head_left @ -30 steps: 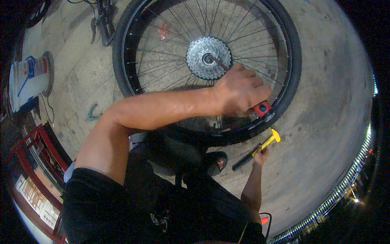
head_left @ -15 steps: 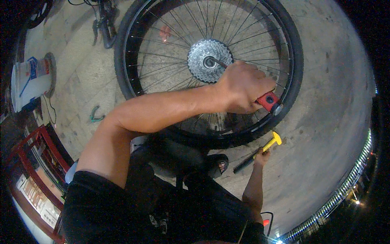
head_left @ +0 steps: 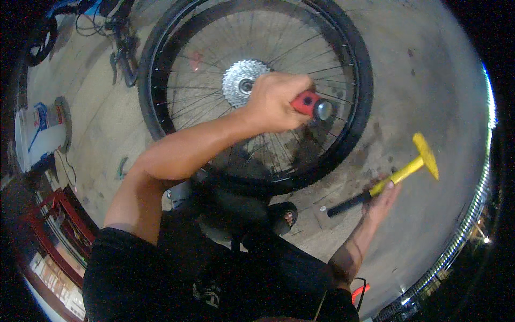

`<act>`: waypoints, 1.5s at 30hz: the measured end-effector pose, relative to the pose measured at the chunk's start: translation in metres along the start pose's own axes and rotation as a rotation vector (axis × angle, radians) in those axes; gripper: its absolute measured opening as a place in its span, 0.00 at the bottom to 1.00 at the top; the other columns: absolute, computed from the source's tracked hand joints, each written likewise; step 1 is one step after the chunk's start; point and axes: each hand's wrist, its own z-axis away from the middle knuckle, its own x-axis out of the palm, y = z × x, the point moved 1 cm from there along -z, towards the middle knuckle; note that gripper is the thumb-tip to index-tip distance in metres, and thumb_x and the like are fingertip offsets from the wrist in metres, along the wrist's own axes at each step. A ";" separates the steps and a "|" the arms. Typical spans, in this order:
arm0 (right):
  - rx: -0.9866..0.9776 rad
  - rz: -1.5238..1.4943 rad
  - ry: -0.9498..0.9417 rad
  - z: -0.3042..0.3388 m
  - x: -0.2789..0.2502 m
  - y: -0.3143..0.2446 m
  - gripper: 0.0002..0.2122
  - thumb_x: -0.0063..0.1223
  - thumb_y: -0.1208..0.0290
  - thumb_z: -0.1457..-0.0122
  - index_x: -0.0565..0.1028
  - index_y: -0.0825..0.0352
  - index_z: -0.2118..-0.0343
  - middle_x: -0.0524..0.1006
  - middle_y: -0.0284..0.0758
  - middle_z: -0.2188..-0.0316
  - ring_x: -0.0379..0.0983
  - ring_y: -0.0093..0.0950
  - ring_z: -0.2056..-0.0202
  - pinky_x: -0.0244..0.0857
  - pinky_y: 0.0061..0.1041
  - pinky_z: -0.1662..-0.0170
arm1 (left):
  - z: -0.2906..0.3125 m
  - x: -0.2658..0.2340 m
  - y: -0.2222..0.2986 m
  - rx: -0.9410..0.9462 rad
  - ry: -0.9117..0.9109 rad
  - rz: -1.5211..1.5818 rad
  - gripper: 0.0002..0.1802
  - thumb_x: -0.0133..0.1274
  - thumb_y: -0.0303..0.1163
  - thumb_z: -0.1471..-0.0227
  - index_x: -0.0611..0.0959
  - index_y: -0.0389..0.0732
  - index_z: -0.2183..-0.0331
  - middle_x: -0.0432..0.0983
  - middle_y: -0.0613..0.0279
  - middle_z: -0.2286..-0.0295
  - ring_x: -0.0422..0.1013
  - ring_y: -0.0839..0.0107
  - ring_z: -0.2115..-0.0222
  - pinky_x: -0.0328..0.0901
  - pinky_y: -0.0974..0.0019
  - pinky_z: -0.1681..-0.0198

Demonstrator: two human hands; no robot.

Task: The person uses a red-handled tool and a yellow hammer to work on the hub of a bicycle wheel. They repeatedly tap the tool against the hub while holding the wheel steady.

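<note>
"Wheel (head_left: 360, 80) is lying on the ground (head_left: 418, 96), just ahead of the person, its silvery cassette (head_left: 234, 83) facing up. Why so?"

"Probably so the ground is bearing the weight and both hands are staying free for tools. The left hand (head_left: 276, 102) is reaching over the cassette's right side, hiding part of it, fist closed tight around a red-handled tool (head_left: 304, 103)."

"Is the tip touching the cassette?"

"I cannot tell; the fist is covering it. The round metal end (head_left: 323, 109) is jutting out past the fist. That grip is leaving the end bare, perhaps deliberately."

"And the other?"

"The right hand (head_left: 383, 199) is holding a yellow-headed hammer (head_left: 399, 174) outside the wheel, to its lower right, well apart from the tool. The fingers are curling around the shaft where yellow is meeting black; slightly blurred, but not spread open. Gripping that high is likely favouring control over swing."

"Farther out?"

"A sandalled foot (head_left: 283, 217) is resting near the wheel's lower edge, suggesting the person is settling in close for reach. A white bucket (head_left: 40, 137) is sitting far left, a handlebar (head_left: 124, 53) upper left, both outside the arms' way."
</note>
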 end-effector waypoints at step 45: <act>0.008 0.036 -0.526 0.099 0.044 -0.030 0.23 0.42 0.47 0.36 0.63 0.66 0.54 0.65 0.31 0.80 0.59 0.20 0.81 0.57 0.22 0.80 | 0.004 0.019 0.004 0.164 0.049 -0.065 0.15 0.64 0.36 0.68 0.73 0.46 0.78 0.71 0.59 0.83 0.72 0.54 0.79 0.66 0.54 0.76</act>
